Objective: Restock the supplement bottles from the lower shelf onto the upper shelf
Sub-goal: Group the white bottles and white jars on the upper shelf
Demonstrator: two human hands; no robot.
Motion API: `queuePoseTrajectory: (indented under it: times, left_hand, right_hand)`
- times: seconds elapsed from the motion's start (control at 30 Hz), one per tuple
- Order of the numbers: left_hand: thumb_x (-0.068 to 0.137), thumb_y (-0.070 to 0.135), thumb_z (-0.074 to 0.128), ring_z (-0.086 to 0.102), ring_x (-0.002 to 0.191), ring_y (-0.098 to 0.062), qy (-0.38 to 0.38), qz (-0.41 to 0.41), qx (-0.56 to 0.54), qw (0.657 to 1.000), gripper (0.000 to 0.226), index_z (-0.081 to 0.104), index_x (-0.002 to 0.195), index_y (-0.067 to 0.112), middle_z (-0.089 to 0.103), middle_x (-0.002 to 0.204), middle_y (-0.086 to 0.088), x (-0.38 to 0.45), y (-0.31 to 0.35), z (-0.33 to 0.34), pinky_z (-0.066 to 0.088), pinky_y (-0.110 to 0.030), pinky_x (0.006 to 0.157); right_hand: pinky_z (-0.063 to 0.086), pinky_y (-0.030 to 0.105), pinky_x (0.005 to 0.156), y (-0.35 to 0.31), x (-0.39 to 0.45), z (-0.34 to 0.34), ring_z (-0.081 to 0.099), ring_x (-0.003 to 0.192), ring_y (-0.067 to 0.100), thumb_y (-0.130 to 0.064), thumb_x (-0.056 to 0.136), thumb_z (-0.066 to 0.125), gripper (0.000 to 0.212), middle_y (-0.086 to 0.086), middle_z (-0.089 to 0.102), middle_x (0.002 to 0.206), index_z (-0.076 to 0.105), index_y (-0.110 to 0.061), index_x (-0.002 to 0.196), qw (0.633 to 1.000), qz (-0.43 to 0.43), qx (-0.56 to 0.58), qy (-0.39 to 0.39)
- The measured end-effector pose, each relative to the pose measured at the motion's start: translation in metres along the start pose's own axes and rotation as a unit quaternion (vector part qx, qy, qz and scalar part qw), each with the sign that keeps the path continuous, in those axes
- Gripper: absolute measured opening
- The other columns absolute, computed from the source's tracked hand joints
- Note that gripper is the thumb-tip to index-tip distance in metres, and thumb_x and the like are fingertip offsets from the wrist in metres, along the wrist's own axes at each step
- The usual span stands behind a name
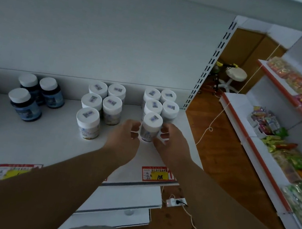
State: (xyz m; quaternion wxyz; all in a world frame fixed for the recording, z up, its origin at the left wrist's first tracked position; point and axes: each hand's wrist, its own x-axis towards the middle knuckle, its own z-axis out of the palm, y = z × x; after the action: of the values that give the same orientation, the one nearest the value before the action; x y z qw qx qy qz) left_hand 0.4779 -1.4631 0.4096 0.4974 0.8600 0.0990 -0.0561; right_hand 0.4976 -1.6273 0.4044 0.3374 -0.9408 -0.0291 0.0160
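Upper shelf (46, 137), white, stock listed left to right:
- Three dark blue bottles (25, 105), white caps, grouped at left.
- Five white-capped bottles (87, 122), centre, standing close in two rows.
- Five more of the same at right; the front bottle (151, 127) stands upright on the shelf, gripped on both sides: left hand (125, 138) with fingers curled on its left flank, right hand (170, 139) on its right.
- Price tag (158, 174), red and yellow, on the shelf's front edge.
- Snack shelves (286, 137), far right.
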Motion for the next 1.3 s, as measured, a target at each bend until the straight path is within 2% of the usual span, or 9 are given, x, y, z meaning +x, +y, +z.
queuePoseTrajectory:
  times: [0.23,0.4,0.63,0.83,0.97,1.03,1.1,1.23,1.3]
  left_hand:
    - [0.09,0.0,0.052,0.058,0.112,-0.007,-0.011,0.002,0.001,1.0,0.048,0.052,0.13,0.027,0.061,0.12,0.01,-0.003,0.007,0.001,0.043,-0.024,0.097]
    - [0.09,0.0,0.052,0.056,0.112,-0.005,0.002,0.009,0.011,1.0,0.05,0.051,0.134,0.023,0.06,0.125,0.008,-0.007,0.01,0.003,0.04,-0.02,0.094]
    - [0.095,0.01,0.053,0.054,0.115,-0.003,0.045,0.04,0.035,0.998,0.043,0.049,0.134,0.029,0.057,0.127,0.013,-0.029,0.003,-0.004,0.039,-0.02,0.098]
    - [0.094,0.004,0.053,0.058,0.113,-0.005,0.075,0.118,0.005,0.99,0.038,0.056,0.125,0.025,0.062,0.121,0.009,-0.048,-0.002,-0.038,0.047,-0.025,0.103]
    - [0.096,0.007,0.053,0.058,0.105,0.0,0.082,0.152,0.022,0.985,0.032,0.057,0.12,0.029,0.062,0.115,0.013,-0.064,-0.012,-0.078,0.037,-0.004,0.087]
    - [0.096,0.01,0.054,0.058,0.102,-0.001,0.109,0.165,0.015,0.98,0.028,0.059,0.117,0.028,0.063,0.113,0.014,-0.067,-0.02,-0.1,0.035,-0.001,0.081]
    - [0.097,0.013,0.054,0.059,0.099,0.001,0.144,0.17,-0.014,0.975,0.024,0.06,0.114,0.028,0.063,0.108,0.014,-0.068,-0.028,-0.119,0.038,-0.001,0.074]
    - [0.099,0.019,0.053,0.056,0.083,0.002,0.177,0.07,-0.166,0.967,0.015,0.06,0.105,0.031,0.062,0.096,0.014,-0.054,-0.037,-0.138,0.042,-0.016,0.071]
    - [0.102,0.027,0.048,0.052,0.076,-0.001,0.143,-0.016,-0.242,0.96,0.011,0.057,0.104,0.032,0.057,0.088,0.014,-0.037,-0.041,-0.14,0.041,-0.023,0.07]
  right_hand:
    - [0.038,0.019,0.081,0.003,0.009,0.004,0.055,0.094,0.007,-0.033,0.094,0.064,0.029,-0.004,0.065,0.114,0.057,-0.021,0.118,0.999,-0.028,0.018,-0.001]
    - [0.043,0.023,0.082,0.008,0.013,0.009,0.061,0.1,0.013,-0.038,0.092,0.065,0.033,-0.003,0.064,0.113,0.057,-0.021,0.119,0.999,-0.03,0.028,0.004]
    - [0.048,0.023,0.083,-0.001,-0.013,0.015,0.054,0.096,0.01,-0.033,0.088,0.071,0.042,-0.004,0.051,0.11,0.049,-0.017,0.12,0.988,-0.065,0.049,0.128]
    - [0.048,0.024,0.082,-0.039,-0.032,0.035,0.057,0.094,0.016,-0.022,0.086,0.073,0.039,0.008,0.057,0.111,0.053,-0.009,0.118,0.974,-0.112,0.059,0.188]
    - [0.041,0.014,0.078,-0.077,-0.045,0.051,0.051,0.088,0.006,-0.025,0.089,0.071,0.032,0.003,0.058,0.106,0.057,-0.011,0.114,0.969,-0.11,0.054,0.216]
    - [0.035,0.006,0.077,-0.095,-0.047,0.06,0.051,0.09,0.006,-0.026,0.091,0.067,0.03,0.001,0.058,0.105,0.057,-0.012,0.116,0.97,-0.103,0.069,0.209]
    - [0.035,0.007,0.08,-0.113,-0.049,0.068,0.052,0.098,0.008,-0.028,0.096,0.06,0.029,0.0,0.057,0.111,0.056,-0.013,0.12,0.976,-0.083,0.093,0.181]
    - [0.04,0.023,0.095,-0.13,-0.041,0.078,0.048,0.114,0.003,-0.035,0.103,0.046,0.035,-0.005,0.053,0.129,0.049,-0.018,0.133,0.985,-0.028,0.139,0.1]
    - [0.042,0.024,0.09,-0.136,-0.032,0.078,0.05,0.105,0.0,-0.039,0.103,0.04,0.034,-0.006,0.056,0.116,0.053,-0.015,0.124,0.98,-0.018,0.175,0.092]
